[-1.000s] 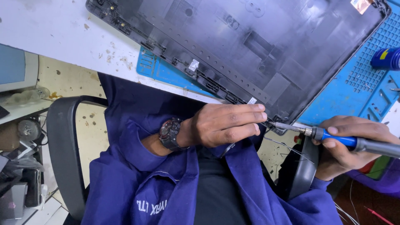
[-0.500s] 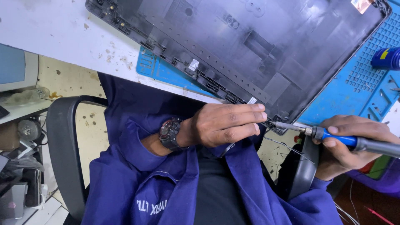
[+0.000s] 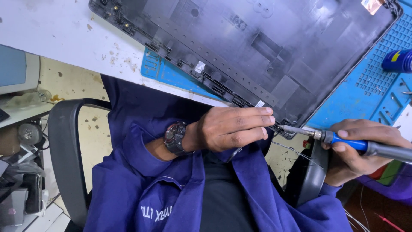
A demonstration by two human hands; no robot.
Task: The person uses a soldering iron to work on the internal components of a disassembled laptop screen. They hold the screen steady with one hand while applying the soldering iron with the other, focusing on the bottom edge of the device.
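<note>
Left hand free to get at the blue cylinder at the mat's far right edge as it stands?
Probably not directly. The left hand pinches at the laptop shell's corner, and the right hand with the soldering iron lies between it and the blue cylinder.

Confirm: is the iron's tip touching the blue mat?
No, the iron in the right hand has its tip at the black cover's corner, beside the left hand.

Light: bright, even, from overhead.
Glare: soft sheen on the dark cover (image 3: 257, 43); pale surface (image 3: 56, 30) nearly washed out.
Shadows: faint under the hands, deeper beneath the surface edge.
Focus: centre sharp; floor clutter at left soft.
Edges: slight wide-angle bending.
Blur: none from motion.
</note>
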